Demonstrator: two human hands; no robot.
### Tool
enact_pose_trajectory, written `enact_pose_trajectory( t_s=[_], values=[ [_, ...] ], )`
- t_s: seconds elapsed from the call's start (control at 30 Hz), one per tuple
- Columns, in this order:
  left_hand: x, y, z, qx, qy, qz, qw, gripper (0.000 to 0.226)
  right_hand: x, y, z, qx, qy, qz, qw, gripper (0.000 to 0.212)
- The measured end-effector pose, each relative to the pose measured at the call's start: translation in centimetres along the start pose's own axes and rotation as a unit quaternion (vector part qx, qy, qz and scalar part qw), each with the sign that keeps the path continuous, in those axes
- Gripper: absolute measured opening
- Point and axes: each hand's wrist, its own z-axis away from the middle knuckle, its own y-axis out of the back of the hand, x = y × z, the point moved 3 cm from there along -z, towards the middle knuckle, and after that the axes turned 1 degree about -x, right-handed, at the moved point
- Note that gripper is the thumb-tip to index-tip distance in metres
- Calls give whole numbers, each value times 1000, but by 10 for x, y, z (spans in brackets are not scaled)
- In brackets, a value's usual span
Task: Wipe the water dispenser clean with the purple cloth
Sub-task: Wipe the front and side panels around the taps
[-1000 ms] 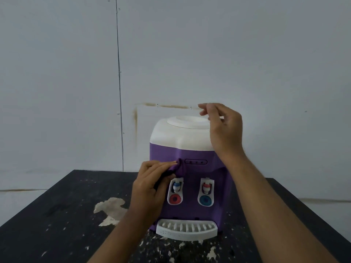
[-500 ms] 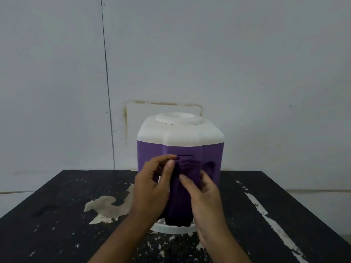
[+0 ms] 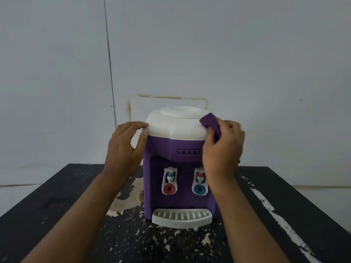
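Note:
A small water dispenser (image 3: 178, 149) with a purple body and a white top stands on the black table, its two taps and white drip tray (image 3: 181, 218) facing me. My right hand (image 3: 223, 149) grips the purple cloth (image 3: 211, 123) and presses it against the top's right edge. My left hand (image 3: 125, 147) rests on the dispenser's upper left corner, fingers on the white top and thumb against the purple side.
The black table (image 3: 57, 215) has worn, peeling patches around the dispenser and a white streak (image 3: 275, 215) on the right. A plain grey wall (image 3: 190, 54) rises right behind the dispenser.
Both hands held the cloth in front of the dispenser's face; now the right hand has carried it up to the top's right edge, and the left hand has moved to the upper left corner.

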Motion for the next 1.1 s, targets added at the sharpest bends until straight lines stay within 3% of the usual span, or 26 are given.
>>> enact_pose_trajectory(
  t_s=[0.13, 0.3, 0.43, 0.57, 0.73, 0.87, 0.93, 1.1],
  values=[
    [-2, 4, -7, 11, 9, 16, 1000, 27, -21, -20, 18, -24, 75, 48, 996, 36],
    [-6, 7, -18, -37, -29, 2, 999, 24, 6, -23, 55, 0, 191, 57, 980, 43],
    [-5, 10, -26, -42, -67, -27, 997, 20, 39, -25, 77, 12, 221, 49, 974, 36],
    [-3, 11, -26, -43, -45, 6, 998, 24, 28, -38, 83, 8, 241, 49, 969, 38],
    [-4, 16, -34, -63, -3, 75, 995, 44, -17, -69, 82, -37, 361, 113, 925, 42],
    [0, 18, -36, -62, 2, 88, 994, 49, -23, -81, 101, -81, 436, 146, 884, 41],
    [-3, 18, -36, -63, 2, 82, 995, 49, -10, -73, 104, -78, 446, 154, 878, 45],
    [-4, 17, -34, -76, 1, 65, 995, 49, 3, -61, 87, -30, 389, 142, 910, 43]
  ],
)
